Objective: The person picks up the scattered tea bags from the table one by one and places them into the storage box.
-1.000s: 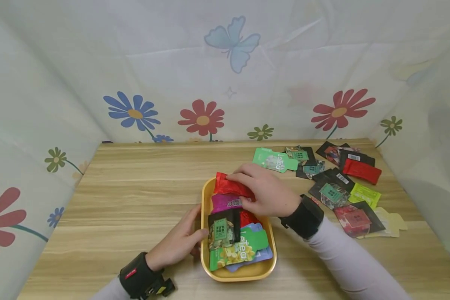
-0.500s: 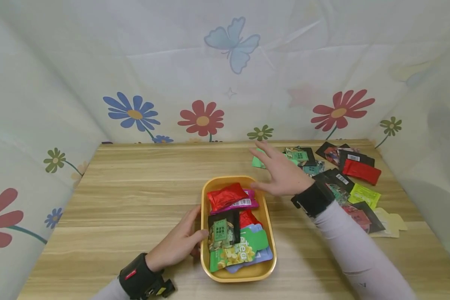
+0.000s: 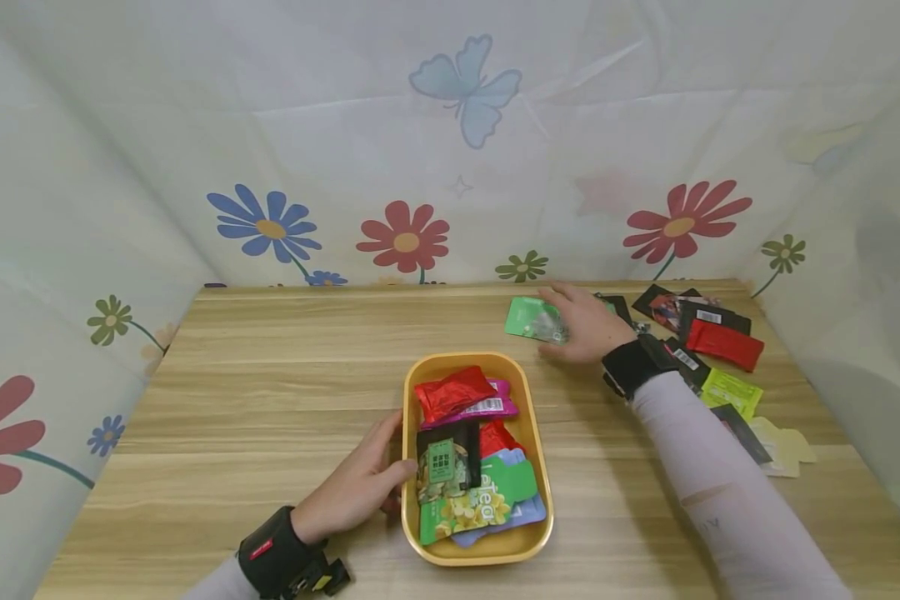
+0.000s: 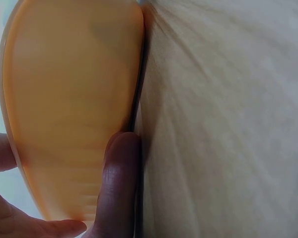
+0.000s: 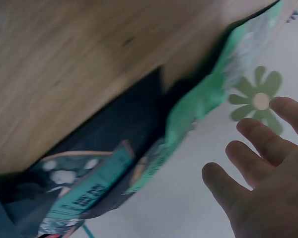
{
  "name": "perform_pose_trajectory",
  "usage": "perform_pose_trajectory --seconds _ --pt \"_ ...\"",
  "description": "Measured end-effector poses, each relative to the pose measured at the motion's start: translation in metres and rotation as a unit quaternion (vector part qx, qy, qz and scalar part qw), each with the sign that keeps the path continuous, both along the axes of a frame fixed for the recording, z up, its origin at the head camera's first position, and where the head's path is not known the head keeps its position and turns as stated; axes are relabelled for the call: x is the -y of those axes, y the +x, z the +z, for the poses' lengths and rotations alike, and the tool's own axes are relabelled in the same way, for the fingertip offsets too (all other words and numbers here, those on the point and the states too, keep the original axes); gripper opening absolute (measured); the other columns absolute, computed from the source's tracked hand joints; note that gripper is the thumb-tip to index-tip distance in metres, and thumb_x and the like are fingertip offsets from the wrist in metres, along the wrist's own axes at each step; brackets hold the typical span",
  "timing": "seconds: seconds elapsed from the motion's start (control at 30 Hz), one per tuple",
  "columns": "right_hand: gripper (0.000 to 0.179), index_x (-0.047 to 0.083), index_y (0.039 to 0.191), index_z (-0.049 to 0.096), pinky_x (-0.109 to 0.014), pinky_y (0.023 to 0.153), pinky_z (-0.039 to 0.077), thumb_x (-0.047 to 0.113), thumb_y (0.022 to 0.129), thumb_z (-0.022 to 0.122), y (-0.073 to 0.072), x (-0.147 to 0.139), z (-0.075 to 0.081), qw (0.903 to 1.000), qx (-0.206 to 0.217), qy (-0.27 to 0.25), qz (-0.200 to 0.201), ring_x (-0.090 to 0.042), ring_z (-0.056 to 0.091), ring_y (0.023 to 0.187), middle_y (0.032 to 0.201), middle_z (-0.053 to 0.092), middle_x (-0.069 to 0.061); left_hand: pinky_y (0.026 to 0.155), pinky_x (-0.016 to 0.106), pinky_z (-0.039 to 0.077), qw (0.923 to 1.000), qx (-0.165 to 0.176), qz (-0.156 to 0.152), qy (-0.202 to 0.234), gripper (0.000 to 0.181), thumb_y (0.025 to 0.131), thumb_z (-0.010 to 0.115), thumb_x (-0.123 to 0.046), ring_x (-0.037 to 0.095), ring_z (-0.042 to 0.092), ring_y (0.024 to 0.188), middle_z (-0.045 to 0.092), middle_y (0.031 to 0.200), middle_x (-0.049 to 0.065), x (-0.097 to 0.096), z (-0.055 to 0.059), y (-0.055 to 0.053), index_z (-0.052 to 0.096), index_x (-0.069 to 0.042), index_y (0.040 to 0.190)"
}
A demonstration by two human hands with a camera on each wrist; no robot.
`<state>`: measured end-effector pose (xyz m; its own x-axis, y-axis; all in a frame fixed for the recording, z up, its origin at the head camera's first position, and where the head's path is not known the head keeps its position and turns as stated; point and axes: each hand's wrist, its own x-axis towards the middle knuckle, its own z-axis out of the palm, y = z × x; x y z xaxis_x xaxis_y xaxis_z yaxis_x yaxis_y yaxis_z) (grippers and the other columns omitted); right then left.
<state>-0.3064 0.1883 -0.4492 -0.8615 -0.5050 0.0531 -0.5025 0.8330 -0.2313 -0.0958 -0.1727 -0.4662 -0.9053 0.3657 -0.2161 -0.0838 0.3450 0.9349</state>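
Note:
A yellow plastic container (image 3: 412,533) stands at the front middle of the table, with several tea sachets inside: a red sachet (image 3: 456,392), a magenta one, a black one (image 3: 448,462), a green one and a blue one. On its left side my left hand (image 3: 356,479) holds it, thumb over the rim and fingers along the outer wall (image 4: 74,99). My right hand (image 3: 588,325) reaches over a green tea packet (image 3: 528,318) at the back, covering part of it. The fingers (image 5: 248,163) look spread in the right wrist view, beside the packet's green edge (image 5: 193,106).
Right of my right hand lie loose sachets: black ones (image 3: 720,317), a red one (image 3: 723,344), a yellow-green one (image 3: 731,392) and a cream packet (image 3: 783,446). A flowered white cloth (image 3: 307,125) surrounds the wooden table (image 3: 270,358).
My right hand let go of the red sachet in the container, then moved back and right over the green packet. The left hand stayed at the container.

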Motion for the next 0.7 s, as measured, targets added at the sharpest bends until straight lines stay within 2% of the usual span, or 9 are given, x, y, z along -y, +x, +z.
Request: perform_pose_trajectory --seconds 0.17,0.3,0.5,0.7 --pt "0.096 0.009 0.156 0.036 -0.058 0.113 0.031 0.051 0.078 0.073 -0.009 -0.007 -0.007 0.9985 0.038 0.032 -0.023 -0.040 0.035 0.139 0.153 0.037 -0.020 0.052 0.042 0.057 1.0000 -0.004 -0.002 -0.002 0.068 0.097 0.056 -0.025 0.027 0.062 0.087 0.031 0.150 0.013 0.000 0.000 0.000 0.025 -0.028 0.158" --pt "0.094 0.010 0.155 0.038 -0.056 0.109 0.036 0.052 0.078 0.073 -0.013 -0.011 -0.011 0.9974 0.058 0.032 -0.031 -0.037 0.043 0.133 0.146 0.045 -0.018 0.051 0.041 0.057 1.0000 -0.006 -0.001 -0.001 0.070 0.097 0.057 -0.025 0.027 0.061 0.087 0.031 0.150 0.014 -0.001 -0.001 0.000 0.024 -0.027 0.159" --pt "0.087 0.010 0.151 0.044 -0.053 0.107 0.040 0.048 0.078 0.074 -0.014 -0.010 -0.012 0.9982 0.042 0.028 -0.032 -0.034 0.050 0.126 0.139 0.052 -0.014 0.051 0.042 0.057 1.0000 -0.001 -0.003 0.009 0.070 0.097 0.056 -0.024 0.026 0.063 0.082 0.029 0.152 0.015 0.000 0.000 0.000 0.022 -0.027 0.159" --pt "0.071 0.005 0.141 0.056 -0.051 0.107 0.041 0.043 0.082 0.071 -0.011 -0.008 -0.011 0.9991 0.028 0.030 -0.008 -0.034 0.051 0.126 0.138 0.053 -0.016 0.051 0.042 0.057 1.0000 -0.006 -0.001 0.004 0.069 0.097 0.056 -0.024 0.026 0.062 0.084 0.031 0.150 0.014 0.000 0.000 0.000 0.024 -0.028 0.159"
